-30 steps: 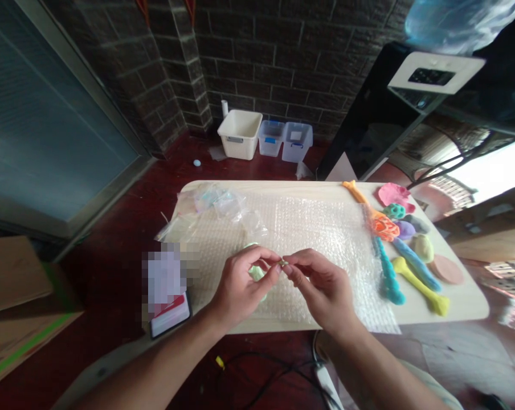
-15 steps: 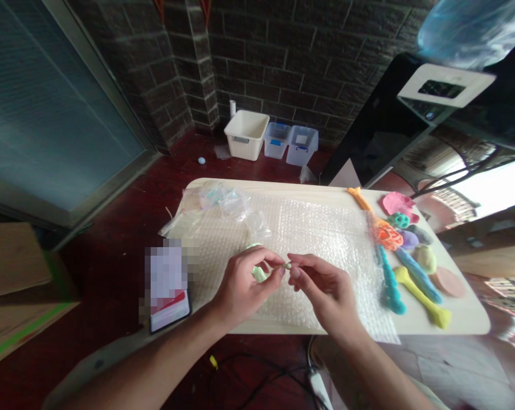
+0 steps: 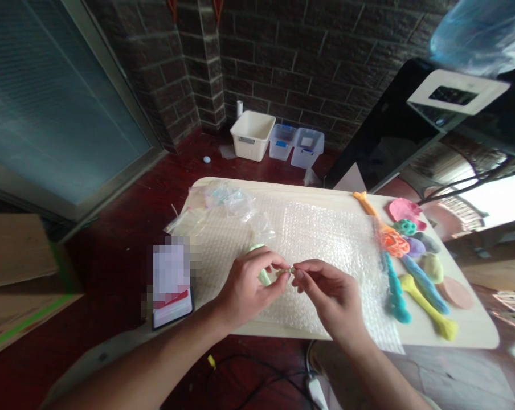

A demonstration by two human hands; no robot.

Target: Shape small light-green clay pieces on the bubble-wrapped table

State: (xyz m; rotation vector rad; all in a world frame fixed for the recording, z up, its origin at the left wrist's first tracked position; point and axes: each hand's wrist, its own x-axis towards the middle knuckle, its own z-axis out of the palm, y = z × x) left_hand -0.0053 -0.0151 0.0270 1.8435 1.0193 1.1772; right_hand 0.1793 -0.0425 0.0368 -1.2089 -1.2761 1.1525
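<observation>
Over the bubble wrap [image 3: 321, 239], my left hand [image 3: 249, 285] and my right hand [image 3: 332, 293] meet fingertip to fingertip. Both are closed in a pinch on one tiny piece of pale green clay [image 3: 291, 270], mostly covered by the fingers. Behind my left hand a larger light green clay lump [image 3: 264, 277] shows in part through the gap between thumb and fingers. The bubble wrap lies spread across the pale table [image 3: 475, 330].
Coloured clay shapes line the table's right end, among them a yellow bone shape [image 3: 428, 307], a teal strand [image 3: 396, 296] and an orange piece [image 3: 395, 244]. Clear plastic bags [image 3: 236, 202] lie at the back left. A phone [image 3: 172, 307] is at the left edge.
The camera view has turned slightly, so most things sit a little further right. Both hands keep their pinch, and less of the small green piece shows between the fingertips.
</observation>
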